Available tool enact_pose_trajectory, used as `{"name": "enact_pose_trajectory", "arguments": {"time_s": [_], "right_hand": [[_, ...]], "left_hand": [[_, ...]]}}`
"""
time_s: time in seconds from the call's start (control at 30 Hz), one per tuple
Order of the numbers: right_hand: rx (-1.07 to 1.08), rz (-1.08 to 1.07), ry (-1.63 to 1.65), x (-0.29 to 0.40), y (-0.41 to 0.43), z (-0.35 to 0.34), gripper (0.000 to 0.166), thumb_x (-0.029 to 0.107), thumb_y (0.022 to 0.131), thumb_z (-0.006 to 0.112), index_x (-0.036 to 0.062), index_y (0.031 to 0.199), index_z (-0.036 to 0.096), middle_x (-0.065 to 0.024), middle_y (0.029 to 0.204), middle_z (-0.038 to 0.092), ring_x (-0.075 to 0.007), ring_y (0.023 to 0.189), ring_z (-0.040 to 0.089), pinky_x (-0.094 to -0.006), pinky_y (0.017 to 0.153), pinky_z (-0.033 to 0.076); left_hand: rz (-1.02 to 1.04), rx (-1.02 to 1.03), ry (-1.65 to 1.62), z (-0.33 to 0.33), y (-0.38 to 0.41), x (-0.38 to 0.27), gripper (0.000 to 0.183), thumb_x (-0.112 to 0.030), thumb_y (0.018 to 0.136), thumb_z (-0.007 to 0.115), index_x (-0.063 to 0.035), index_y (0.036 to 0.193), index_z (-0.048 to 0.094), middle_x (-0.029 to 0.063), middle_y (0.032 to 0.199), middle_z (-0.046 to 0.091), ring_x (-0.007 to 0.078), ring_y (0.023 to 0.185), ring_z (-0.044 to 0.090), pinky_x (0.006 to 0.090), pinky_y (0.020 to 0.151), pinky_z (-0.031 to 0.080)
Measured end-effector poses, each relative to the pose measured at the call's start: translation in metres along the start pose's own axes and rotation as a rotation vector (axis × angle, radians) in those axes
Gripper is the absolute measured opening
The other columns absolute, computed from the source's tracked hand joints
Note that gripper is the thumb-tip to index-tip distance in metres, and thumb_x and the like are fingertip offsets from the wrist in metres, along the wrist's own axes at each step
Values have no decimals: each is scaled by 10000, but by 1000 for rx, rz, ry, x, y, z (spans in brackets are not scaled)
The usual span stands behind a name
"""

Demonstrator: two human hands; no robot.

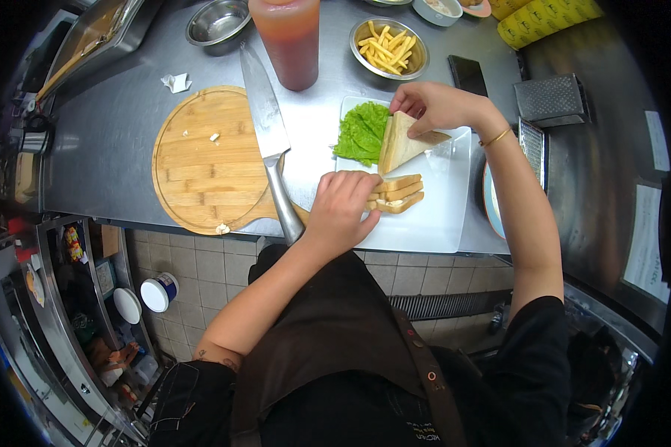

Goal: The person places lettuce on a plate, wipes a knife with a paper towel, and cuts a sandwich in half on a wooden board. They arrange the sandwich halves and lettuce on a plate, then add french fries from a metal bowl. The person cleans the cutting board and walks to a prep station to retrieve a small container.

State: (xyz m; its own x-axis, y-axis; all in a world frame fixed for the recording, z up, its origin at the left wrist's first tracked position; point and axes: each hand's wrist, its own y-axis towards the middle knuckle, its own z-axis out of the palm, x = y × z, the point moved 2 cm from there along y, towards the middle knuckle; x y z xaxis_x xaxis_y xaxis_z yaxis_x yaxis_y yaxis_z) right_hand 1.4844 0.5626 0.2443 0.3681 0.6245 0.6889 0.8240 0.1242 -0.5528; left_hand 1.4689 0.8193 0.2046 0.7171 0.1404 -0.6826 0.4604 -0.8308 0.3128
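On a white square plate lie two triangular sandwich halves beside a green lettuce leaf. My right hand grips the far sandwich half, thumb on its top and fingers behind it. The near sandwich half shows its layered crust edge to the right, and my left hand holds its left end between thumb and fingers. The filling is mostly hidden. Left of the plate, a large chef's knife rests partly across a round wooden cutting board, its steel handle towards me.
A steel bowl of French fries and a plastic bottle of reddish sauce stand behind the plate. Further left is another steel bowl. At the right are a dark phone, a box grater and a blue-rimmed plate.
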Motion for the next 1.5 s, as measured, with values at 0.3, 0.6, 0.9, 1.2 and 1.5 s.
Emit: {"name": "enact_pose_trajectory", "arguments": {"time_s": [0.3, 0.6, 0.9, 1.2, 1.5], "right_hand": [[25, 2, -8, -1, 2, 2, 455, 6, 709, 739, 6, 1119, 542, -90, 1042, 637, -157, 952, 609, -299, 879, 503], [-332, -126, -187, 15, -27, 11, 506, 2, 659, 733, 50, 1127, 547, -83, 1095, 599, -208, 1066, 557, -342, 973, 438], [-507, -198, -311, 40, -110, 70, 513, 62, 639, 749, 69, 1113, 552, -110, 1099, 570, -295, 1086, 517, -377, 973, 397], [-772, -133, -294, -9, -97, 130, 464, 83, 633, 735, 86, 1071, 582, -60, 1043, 606, -265, 1016, 527, -367, 911, 401], [-792, -156, -225, -15, -98, 134, 367, 92, 631, 725, 89, 976, 597, -51, 948, 584, -260, 983, 519, -373, 880, 397]], "left_hand": [[10, -8, 10, 0, 0, 1, 430, -112, 671, 729, -64, 1069, 572, 69, 991, 599, 259, 971, 555, 389, 881, 378], [49, 56, 9, -7, 6, 5, 439, -112, 670, 740, -85, 1075, 573, 66, 989, 596, 252, 972, 553, 384, 888, 373], [106, 141, -53, -13, 17, 13, 468, -135, 672, 756, -80, 1089, 552, 78, 1003, 589, 261, 960, 548, 383, 885, 371], [89, 194, 71, -19, 19, 13, 480, -145, 644, 775, -83, 1071, 566, 66, 959, 587, 254, 968, 536, 383, 886, 366], [167, 257, 148, -24, 31, 18, 450, -131, 639, 771, -90, 1050, 592, 56, 935, 592, 251, 955, 531, 384, 889, 364]]}}
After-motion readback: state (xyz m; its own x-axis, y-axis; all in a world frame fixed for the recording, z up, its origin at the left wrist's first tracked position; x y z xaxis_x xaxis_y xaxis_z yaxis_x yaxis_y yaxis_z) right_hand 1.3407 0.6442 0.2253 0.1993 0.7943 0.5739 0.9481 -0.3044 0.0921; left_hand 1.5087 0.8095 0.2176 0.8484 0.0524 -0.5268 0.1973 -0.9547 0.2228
